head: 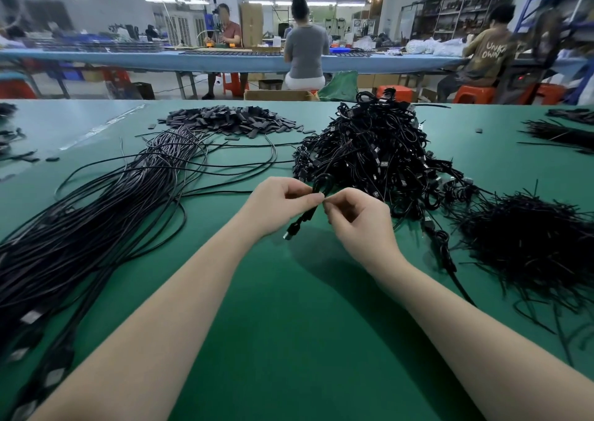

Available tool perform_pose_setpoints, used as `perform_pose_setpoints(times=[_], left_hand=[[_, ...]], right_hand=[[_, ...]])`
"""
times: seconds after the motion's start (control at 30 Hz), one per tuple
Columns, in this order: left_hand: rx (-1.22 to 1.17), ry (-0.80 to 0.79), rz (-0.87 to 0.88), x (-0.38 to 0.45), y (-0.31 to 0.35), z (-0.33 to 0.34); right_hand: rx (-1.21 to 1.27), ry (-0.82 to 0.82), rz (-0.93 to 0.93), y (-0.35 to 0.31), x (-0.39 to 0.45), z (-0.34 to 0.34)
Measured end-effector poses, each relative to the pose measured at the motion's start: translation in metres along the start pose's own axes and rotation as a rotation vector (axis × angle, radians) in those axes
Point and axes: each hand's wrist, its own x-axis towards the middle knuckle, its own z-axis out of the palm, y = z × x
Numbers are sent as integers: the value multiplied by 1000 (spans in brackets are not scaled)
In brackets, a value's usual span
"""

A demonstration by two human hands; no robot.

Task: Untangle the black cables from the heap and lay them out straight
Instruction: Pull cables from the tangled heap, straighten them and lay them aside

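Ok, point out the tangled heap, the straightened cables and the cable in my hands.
tangled heap (369, 150), head view, middle of the pile
straightened cables (96, 224), head view, mid-bundle
held cable (303, 219), head view, stretch below the fingers

Single view only, head-mounted, wide-angle, looking forward and down over the green counter (289, 340). Close in on both forearms reaching out from the bottom edge, left hand (283, 202) and right hand (360, 221) meeting near centre frame. Tilted high enough to catch the far counter (225, 58) and the workshop beyond along the top. Edges bowed by the lens, no second view to compare
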Motion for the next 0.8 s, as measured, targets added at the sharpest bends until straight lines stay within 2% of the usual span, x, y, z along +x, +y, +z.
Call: perform_pose_setpoints(times=[0.17,0.27,0.33,0.5,0.67,0.8], left_hand=[[-490,-27,-372,-3,12,9],[-634,-115,-494,-2,15,3],[-657,-151,-451,-2,15,1],[-500,-202,-287,-3,5,2],[-205,-93,-46,-5,-3,-3],[-214,-63,39,-3,-3,2]], right_hand=[[-330,52,-393,-5,-1,-4],[-446,122,-572,-7,-1,-2],[-392,148,-534,-7,-3,0],[-205,149,-235,-1,-7,-2],[-155,124,-167,0,-6,0],[-130,131,-131,0,-4,0]])
